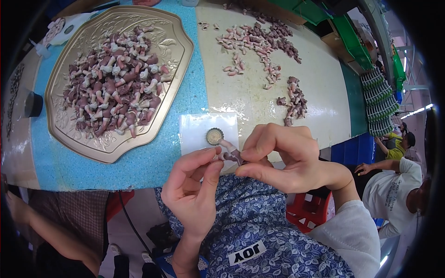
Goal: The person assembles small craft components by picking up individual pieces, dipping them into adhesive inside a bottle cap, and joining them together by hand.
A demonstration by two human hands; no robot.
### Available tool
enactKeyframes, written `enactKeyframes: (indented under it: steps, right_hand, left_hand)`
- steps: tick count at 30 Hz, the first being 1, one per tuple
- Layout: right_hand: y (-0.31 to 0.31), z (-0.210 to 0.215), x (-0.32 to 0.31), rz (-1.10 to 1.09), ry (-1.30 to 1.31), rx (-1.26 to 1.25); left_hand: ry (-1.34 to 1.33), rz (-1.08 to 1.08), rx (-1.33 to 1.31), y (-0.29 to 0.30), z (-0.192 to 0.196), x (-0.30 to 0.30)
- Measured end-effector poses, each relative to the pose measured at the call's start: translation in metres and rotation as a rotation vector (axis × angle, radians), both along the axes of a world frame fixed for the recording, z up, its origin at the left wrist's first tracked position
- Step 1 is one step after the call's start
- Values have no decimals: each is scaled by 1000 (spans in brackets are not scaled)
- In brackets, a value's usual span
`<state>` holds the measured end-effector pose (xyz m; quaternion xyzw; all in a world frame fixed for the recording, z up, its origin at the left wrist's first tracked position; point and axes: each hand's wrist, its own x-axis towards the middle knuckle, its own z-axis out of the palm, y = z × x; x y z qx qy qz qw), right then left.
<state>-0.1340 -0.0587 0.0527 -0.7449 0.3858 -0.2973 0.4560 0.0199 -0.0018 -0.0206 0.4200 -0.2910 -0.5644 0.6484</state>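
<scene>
Table (pixel 324 102) under gold tray (pixel 171 34): part blue, part beige. On tray: heap of maroon-and-pale figure parts (pixel 111 83). Right of tray, on beige: loose maroon and pinkish pieces (pixel 255 44), scattered groups. Lower right of tray: right hand (pixel 287 160), thumb and forefinger clamped on maroon end of small figurine (pixel 234 153). Nearer tray: left hand (pixel 194 185), thumb and fingertips pinched on other side of same piece. Lower right of tray, flat: white sheet (pixel 194 127). Small figurine: maroon body, pale limb, also lower right of tray. Same side of tray: round crimped cap (pixel 214 136); contact with limb unclear.
</scene>
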Motion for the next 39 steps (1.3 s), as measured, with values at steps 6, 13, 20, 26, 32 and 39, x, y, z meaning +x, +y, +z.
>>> enactKeyframes:
  steps: [6,13,20,26,32,39]
  right_hand:
    - [1,2,-1,94,91,-7]
    - [6,-16,4,86,14,-140]
    - [12,-12,-7,44,479,-429]
    - [27,-19,-5,6,383,-435]
    - [41,-24,-3,6,311,-480]
    - [40,-36,-1,45,277,-644]
  left_hand:
    - [-222,48,-196,6,-8,0]
    - [-192,133,-163,8,-8,-6]
    - [-449,69,-232,7,-5,-5]
    - [-752,-194,-165,10,22,0]
    - [-809,-161,-330,9,16,-15]
    - [-698,-79,-453,9,4,-16]
